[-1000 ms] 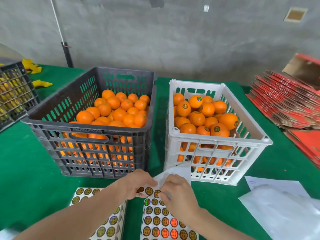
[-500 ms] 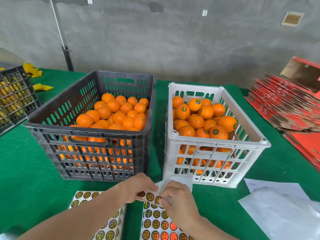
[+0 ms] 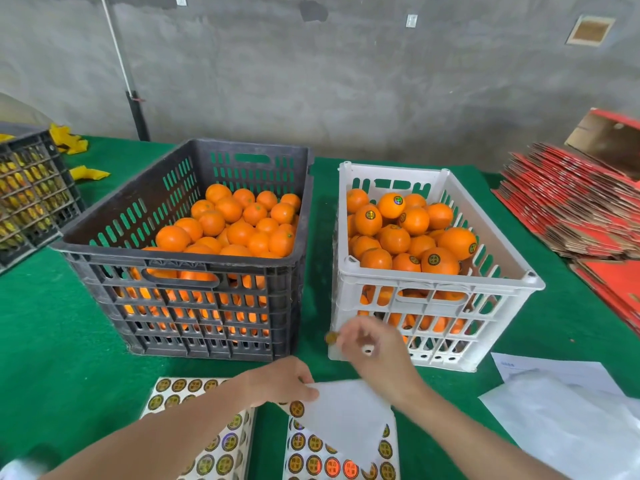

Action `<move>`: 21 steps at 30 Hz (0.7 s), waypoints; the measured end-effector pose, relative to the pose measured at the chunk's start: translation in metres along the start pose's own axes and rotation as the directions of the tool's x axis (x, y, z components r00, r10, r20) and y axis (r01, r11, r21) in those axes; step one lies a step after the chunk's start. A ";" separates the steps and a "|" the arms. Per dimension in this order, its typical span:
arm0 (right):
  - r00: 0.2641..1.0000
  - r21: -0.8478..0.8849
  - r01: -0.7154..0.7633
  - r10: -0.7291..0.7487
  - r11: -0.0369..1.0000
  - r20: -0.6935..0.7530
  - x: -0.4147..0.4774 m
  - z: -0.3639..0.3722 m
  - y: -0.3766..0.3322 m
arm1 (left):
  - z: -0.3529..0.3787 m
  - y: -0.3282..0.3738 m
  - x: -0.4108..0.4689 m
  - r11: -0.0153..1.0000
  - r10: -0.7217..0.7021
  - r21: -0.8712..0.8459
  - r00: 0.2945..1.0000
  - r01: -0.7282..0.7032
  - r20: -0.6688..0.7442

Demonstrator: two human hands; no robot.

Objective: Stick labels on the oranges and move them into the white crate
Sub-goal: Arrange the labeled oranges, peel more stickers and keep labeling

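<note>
- Carrying a fresh label (image 3: 330,337) off the label sheet (image 3: 311,448) is the step in hand, as I read it. The right hand (image 3: 374,344) hangs above the desk (image 3: 52,341), just in front of the white crate (image 3: 440,284). Its grip is pinching a small round gold dot at the fingertips (blurred, so I take it for a label, not 100% sure).
- The left hand (image 3: 280,381) sits low on the sheet, grip pinching its folded-over white corner. That pins the sheet to the desk, so it shouldn't lift w/ the next peel.
- The bare oranges (image 3: 239,233) are piled in the black crate (image 3: 180,263), just left of the white one. The labelled oranges (image 3: 434,261) lie in the white crate, several w/ dots showing.
- To do it well, hold the label by its edge only, sticky side clear of the skin, so it can't curl or foul on a finger.
- The next move prob goes up & left over the black crate's near rim. Pick a top orange w/ a smooth cheek showing, not the stem end.
- Press from centre out w/ a thumb so no edge stands proud. The peel is dimpled, so a light tap may not hold.
- Risk: sticking one-handed could set the pile rolling, so free the left hand to steady the fruit.
- Then move it over to the white crate & set it on the heap label-up. Don't drop it, since fruit bruises.
- A second sheet (image 3: 180,393) lies just left of the first, partly under the left forearm. It's spare stock, so leave it.
</note>
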State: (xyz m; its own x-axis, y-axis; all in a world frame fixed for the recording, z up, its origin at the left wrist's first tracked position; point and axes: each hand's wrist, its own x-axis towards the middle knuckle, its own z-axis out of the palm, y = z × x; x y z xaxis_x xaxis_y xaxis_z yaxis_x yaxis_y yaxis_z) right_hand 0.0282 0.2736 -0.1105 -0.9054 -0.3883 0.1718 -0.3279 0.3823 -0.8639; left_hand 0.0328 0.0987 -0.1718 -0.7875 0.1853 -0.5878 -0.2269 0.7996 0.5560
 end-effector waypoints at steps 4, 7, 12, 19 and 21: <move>0.975 -0.011 0.213 -0.214 0.977 -0.061 0.045 -0.017 -0.048 | -0.016 0.014 -0.023 0.934 0.240 0.305 0.959 -0.186 -0.150; 0.942 -0.025 0.308 -0.308 0.951 -0.130 0.074 -0.017 -0.068 | -0.055 0.030 -0.062 0.816 0.574 0.269 0.658 -0.513 -0.487; 0.927 -0.191 0.359 -0.373 0.913 -0.040 0.127 0.009 -0.085 | -0.139 0.018 -0.094 0.845 0.383 0.197 0.307 -0.497 -0.871; 0.971 -0.381 0.233 -0.239 0.895 0.034 0.179 0.053 -0.089 | -0.225 -0.007 -0.037 0.999 0.028 -0.005 0.647 -0.049 -0.762; 0.979 -0.383 0.191 -0.205 0.904 0.007 0.184 0.057 -0.080 | -0.232 -0.002 -0.022 0.994 0.045 0.105 0.751 0.033 -0.659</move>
State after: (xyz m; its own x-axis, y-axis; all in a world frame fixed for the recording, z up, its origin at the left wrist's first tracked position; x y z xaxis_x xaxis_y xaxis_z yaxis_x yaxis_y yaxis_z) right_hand -0.0961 0.1235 -0.0366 -0.8173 -0.4638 0.3418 -0.5730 0.5924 -0.5663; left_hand -0.0820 -0.0393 -0.0237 -0.9791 -0.2012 -0.0292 -0.1910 0.8608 0.4717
